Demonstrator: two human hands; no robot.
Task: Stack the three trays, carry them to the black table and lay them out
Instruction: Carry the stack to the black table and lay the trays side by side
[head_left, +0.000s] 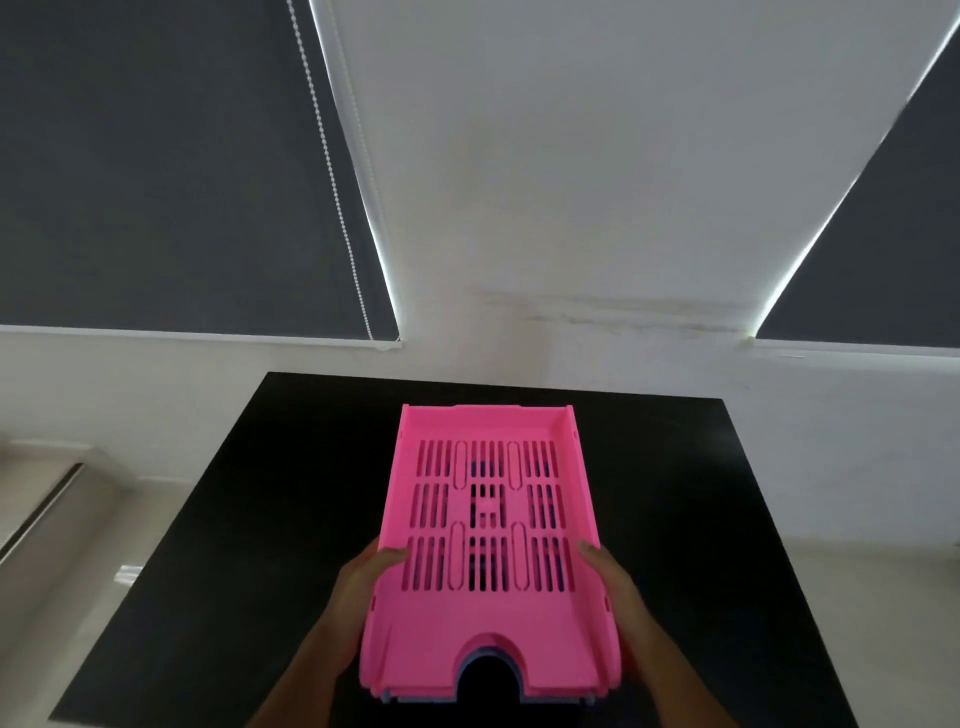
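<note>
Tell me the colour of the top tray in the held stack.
Bright pink top tray, with a slotted base; seen in the head view.

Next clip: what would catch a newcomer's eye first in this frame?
The bright pink tray in the centre foreground, topping a stack, with a blue-grey edge of another tray just visible beneath its near end. The left hand and right hand grip its long sides, over the black table. Behind, dark roller blinds flank a white wall.
</note>
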